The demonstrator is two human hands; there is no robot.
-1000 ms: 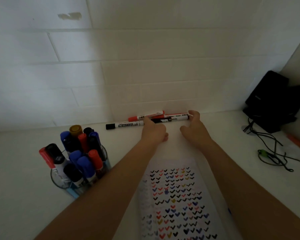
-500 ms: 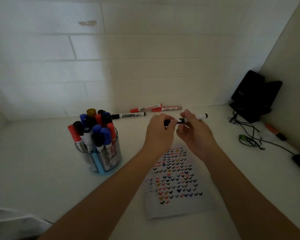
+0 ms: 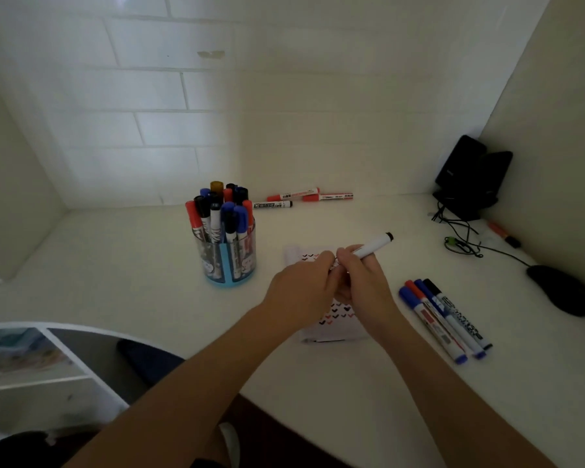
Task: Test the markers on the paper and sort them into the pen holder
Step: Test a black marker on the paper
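From the head camera, both hands meet above the paper (image 3: 338, 319) in the middle of the white tabletop (image 3: 132, 265). The right hand (image 3: 365, 285) pinches a white marker (image 3: 372, 246) with its fingers curled round the barrel. The marker's black-tipped end points up and to the right, clear of the sheet. The left hand (image 3: 303, 288) has its fingers curled onto the marker's lower end, which is hidden between the two hands. The paper lies flat under the hands, with rows of small coloured ticks showing on either side of them.

The pen holder (image 3: 230, 265), a clear cup with a blue base, stands upright to the left of the paper, packed with red, blue and black markers. Three loose markers (image 3: 304, 197) lie by the back wall. Four more markers (image 3: 446, 319) lie side by side to the right of the paper. A black mouse (image 3: 559, 290), cables (image 3: 460, 244) and a black box (image 3: 470, 177) sit in the right corner.
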